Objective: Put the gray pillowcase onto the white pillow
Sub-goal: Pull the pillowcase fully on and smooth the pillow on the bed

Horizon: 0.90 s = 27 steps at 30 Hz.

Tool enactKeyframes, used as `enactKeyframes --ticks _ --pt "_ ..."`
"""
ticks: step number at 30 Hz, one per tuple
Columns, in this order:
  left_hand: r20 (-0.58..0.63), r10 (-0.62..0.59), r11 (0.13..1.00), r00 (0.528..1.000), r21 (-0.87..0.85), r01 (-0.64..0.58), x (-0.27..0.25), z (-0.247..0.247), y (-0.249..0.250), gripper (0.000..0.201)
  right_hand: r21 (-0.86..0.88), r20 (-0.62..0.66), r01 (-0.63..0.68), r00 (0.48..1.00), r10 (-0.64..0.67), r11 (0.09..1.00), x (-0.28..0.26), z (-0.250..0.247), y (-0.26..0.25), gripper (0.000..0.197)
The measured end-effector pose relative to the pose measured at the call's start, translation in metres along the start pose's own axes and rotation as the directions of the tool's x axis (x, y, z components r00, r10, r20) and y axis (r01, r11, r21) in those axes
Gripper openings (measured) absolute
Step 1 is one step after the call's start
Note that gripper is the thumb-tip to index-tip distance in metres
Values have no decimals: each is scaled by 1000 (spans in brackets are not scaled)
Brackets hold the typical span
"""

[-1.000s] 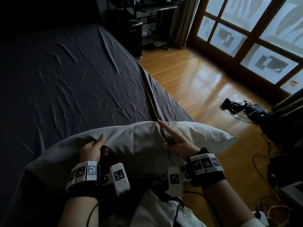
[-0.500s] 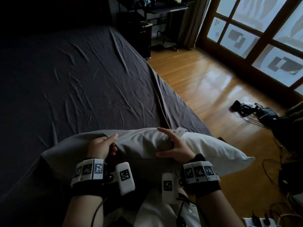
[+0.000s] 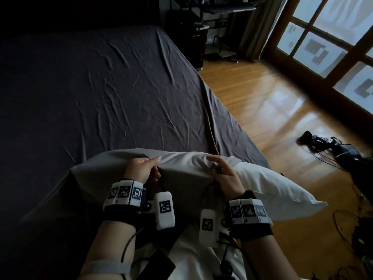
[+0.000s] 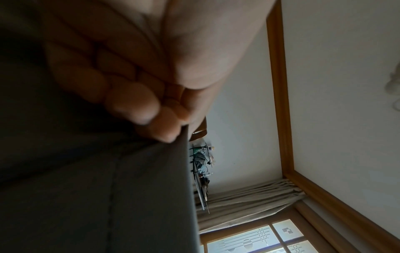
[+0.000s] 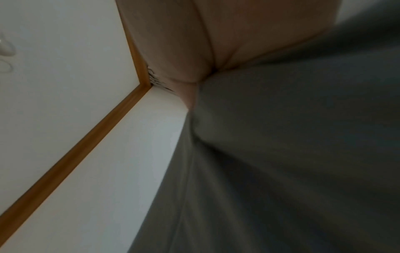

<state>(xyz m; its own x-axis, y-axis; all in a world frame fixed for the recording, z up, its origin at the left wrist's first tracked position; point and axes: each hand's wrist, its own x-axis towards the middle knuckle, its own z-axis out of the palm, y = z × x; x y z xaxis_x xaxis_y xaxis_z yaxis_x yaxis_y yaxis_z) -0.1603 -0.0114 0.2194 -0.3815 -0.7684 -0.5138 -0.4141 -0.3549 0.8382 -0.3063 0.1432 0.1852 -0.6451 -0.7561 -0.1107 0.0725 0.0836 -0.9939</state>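
The white pillow (image 3: 268, 184) lies across the near edge of the bed, its right end bare and hanging over the floor. The gray pillowcase (image 3: 105, 170) covers its left and middle part. My left hand (image 3: 144, 168) pinches a fold of the pillowcase (image 4: 151, 188) between thumb and curled fingers. My right hand (image 3: 221, 172) grips the bunched pillowcase edge where gray cloth meets white pillow, index finger stretched forward. In the right wrist view the palm (image 5: 216, 39) presses against the gray fabric (image 5: 281, 154).
A dark wrinkled sheet covers the bed (image 3: 90, 93) ahead. Wooden floor (image 3: 272, 110) runs along the right, with a tangle of cables and devices (image 3: 331, 146) on it. Glass-paned doors (image 3: 331, 43) and a dark desk (image 3: 218, 21) stand beyond.
The pillow has slid right, with more of its white end over the floor. My left hand went from clutching to pinching a fold. My right hand curled round the pillowcase edge.
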Motion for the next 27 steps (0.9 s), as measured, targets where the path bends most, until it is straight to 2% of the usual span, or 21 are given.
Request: enactKeyframes --ticks 3,5,9,12,16,20,23,25,27 --pt "25 10 1000 1000 3 -10 -1 1 0 40 11 -57 9 998 -9 1000 -3 7 -3 22" --pt "45 10 1000 999 -13 -9 -2 1 -1 40 23 -31 -6 999 7 1000 -5 8 -6 17" --pt "110 0 998 994 -62 7 -5 8 -5 41 -76 112 -12 994 20 997 -10 4 -6 51" --pt "168 6 1000 986 -11 -4 -7 16 -7 44 -74 113 -7 994 15 997 -13 4 -9 55" --pt "183 22 999 983 38 -30 -8 17 -8 45 -62 114 -84 989 91 995 -15 3 -13 54" --pt "185 36 995 982 85 -52 -7 11 -6 44 -255 152 -140 971 182 957 -13 -1 -11 70" --pt "221 52 992 974 101 -76 -6 12 -5 44 -325 258 -68 953 158 943 -6 -2 -10 84" --pt "254 58 991 965 105 -87 -4 16 -1 44 -295 277 -19 955 104 955 1 3 -12 84" --pt "294 54 988 954 119 -93 -2 18 4 44 -127 209 -56 975 82 990 7 6 -19 82"
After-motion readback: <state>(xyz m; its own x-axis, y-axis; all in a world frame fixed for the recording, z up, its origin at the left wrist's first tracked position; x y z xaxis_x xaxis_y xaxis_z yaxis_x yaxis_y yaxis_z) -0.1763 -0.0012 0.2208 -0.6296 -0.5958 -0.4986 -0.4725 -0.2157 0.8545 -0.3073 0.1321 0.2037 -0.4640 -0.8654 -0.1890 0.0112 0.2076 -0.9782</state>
